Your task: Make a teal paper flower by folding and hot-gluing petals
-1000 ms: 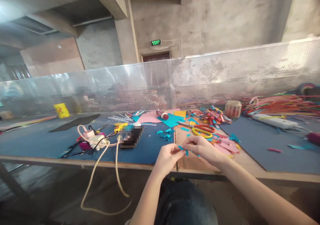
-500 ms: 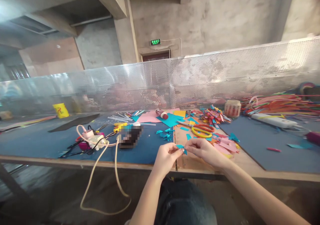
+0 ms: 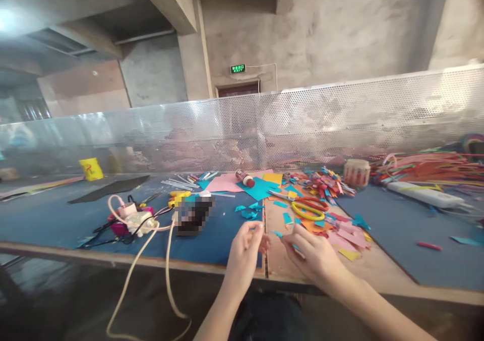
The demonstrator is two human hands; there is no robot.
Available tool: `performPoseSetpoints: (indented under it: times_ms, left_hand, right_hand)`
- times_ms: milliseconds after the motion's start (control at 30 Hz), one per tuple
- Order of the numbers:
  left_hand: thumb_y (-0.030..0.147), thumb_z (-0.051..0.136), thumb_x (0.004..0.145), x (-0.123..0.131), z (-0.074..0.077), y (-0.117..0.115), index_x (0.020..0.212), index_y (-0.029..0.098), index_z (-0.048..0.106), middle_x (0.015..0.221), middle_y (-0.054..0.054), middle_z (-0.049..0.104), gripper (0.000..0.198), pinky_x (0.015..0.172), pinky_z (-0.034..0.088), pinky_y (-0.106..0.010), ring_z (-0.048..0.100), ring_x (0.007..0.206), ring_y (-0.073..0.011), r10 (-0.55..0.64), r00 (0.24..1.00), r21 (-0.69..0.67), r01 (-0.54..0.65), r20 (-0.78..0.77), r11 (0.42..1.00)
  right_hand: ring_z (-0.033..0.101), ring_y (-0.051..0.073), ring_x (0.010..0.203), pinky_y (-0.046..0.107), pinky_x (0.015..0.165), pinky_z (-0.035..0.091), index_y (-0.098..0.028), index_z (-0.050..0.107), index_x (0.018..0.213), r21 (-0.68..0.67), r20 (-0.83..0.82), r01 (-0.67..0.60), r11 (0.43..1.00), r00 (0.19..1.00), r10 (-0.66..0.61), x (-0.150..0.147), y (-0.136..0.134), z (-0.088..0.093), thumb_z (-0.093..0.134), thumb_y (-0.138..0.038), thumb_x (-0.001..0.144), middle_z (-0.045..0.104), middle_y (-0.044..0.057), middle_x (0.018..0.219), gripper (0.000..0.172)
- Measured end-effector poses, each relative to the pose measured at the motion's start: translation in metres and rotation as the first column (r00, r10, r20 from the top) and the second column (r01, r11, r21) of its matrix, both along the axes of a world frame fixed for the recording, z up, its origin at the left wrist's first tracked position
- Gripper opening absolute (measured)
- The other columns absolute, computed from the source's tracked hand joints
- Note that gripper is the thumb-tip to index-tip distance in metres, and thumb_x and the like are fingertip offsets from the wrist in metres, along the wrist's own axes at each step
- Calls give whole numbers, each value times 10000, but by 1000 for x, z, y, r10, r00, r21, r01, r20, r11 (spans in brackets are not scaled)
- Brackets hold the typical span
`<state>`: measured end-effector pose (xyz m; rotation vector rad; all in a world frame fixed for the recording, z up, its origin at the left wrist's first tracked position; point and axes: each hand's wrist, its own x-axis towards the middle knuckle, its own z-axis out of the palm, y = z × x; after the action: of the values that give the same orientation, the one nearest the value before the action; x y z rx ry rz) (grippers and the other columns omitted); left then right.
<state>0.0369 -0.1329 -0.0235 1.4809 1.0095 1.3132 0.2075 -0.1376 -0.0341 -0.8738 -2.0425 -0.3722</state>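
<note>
My right hand [image 3: 312, 252] pinches a small blue folded paper piece [image 3: 279, 234] between thumb and fingertips, just above the table's bare wooden strip. A bit more blue shows under its fingers. My left hand [image 3: 245, 252] is held just left of it, apart from the paper. Its fingers are loosely bent, with nothing visible in them. Beyond my left hand lie several folded blue paper pieces [image 3: 249, 211]. Scissors with yellow and red handles [image 3: 308, 211] rest among coloured paper scraps [image 3: 350, 234] beyond my right hand.
A glue bottle [image 3: 245, 178] lies on blue paper sheets [image 3: 260, 190]. Plugs and cables [image 3: 138, 222] sit left, with a cord [image 3: 169, 275] hanging over the edge. A jar [image 3: 356, 173], a power strip [image 3: 425, 194] and a perforated metal screen [image 3: 321, 119] stand further off.
My hands have drawn apart. The left has come off the blue paper; the right keeps it, now turned and mostly covered by fingers. The camera view has shifted slightly.
</note>
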Motion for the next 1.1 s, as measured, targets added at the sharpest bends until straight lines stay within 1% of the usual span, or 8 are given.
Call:
performPoseSetpoints:
  times_ms: [100, 400, 600, 733, 833, 900, 967, 1100]
  left_hand:
    - [477, 484, 821, -8, -1, -2, 922, 144, 523, 642, -45, 652, 349, 562, 481, -259, 608, 590, -155, -85, 996, -60, 86, 26, 994]
    - [450, 602, 733, -29, 7, 2, 1020, 151, 485, 646, -15, 616, 431, 510, 468, -231, 590, 569, -138, -140, 990, -196, 135, -12, 971]
    - [465, 504, 793, -49, 6, 1, 1106, 175, 458, 500, 30, 568, 429, 372, 355, -179, 509, 386, -110, -119, 967, -238, 64, -226, 969]
    - [484, 434, 818, -73, 20, 7, 946, 195, 569, 449, 34, 546, 343, 366, 352, -185, 483, 340, -108, -62, 886, -185, -27, -460, 982]
    - [459, 388, 837, -111, 50, 43, 872, 192, 617, 472, 3, 586, 353, 422, 398, -226, 541, 388, -147, 206, 656, 63, -236, -726, 970]
    - [402, 404, 840, -143, 71, 83, 886, 187, 644, 653, -59, 684, 326, 591, 452, -272, 644, 607, -199, 411, 322, 310, -322, -853, 895]
    - [347, 431, 828, -174, 85, 127, 923, 153, 664, 884, -148, 704, 318, 700, 447, -316, 651, 844, -265, 366, -39, 344, -442, -930, 828]
    - [339, 650, 662, -212, 85, 189, 844, 109, 698, 939, -220, 688, 297, 688, 452, -337, 639, 882, -336, 209, -97, 228, -539, -973, 811]
  right_hand:
    - [468, 122, 551, 223, 472, 327, -146, 578, 786, 149, 247, -78, 986, 968, 39, -1, -2, 1, 306, -109, 911, 506, 36, 654, 302]
    - [421, 140, 534, 291, 437, 251, -153, 540, 657, 132, 549, -265, 955, 822, 152, -13, 10, 20, 349, -88, 872, 504, 42, 650, 295]
    - [419, 125, 550, 289, 446, 231, -158, 512, 668, 128, 624, -311, 942, 763, 168, -21, 41, 10, 341, -99, 892, 485, 28, 665, 288]
    - [442, 147, 556, 300, 425, 205, -165, 501, 674, 121, 663, -191, 974, 746, 64, -32, 56, 3, 400, -93, 864, 493, 30, 671, 226]
    - [454, 162, 558, 304, 415, 209, -173, 494, 659, 79, 657, -113, 990, 754, 34, -37, 62, 1, 417, -66, 842, 495, 36, 670, 226]
    - [455, 162, 552, 302, 410, 224, -175, 499, 664, 37, 652, -117, 992, 756, 65, -38, 67, 0, 413, -62, 845, 497, 35, 673, 229]
    - [463, 159, 552, 300, 409, 240, -175, 508, 677, 7, 643, -121, 993, 761, 88, -38, 72, 0, 413, -59, 850, 504, 34, 680, 229]
    - [492, 154, 539, 295, 401, 250, -180, 527, 716, 15, 581, -103, 995, 810, 75, -41, 77, 0, 427, -115, 879, 521, 23, 671, 202]
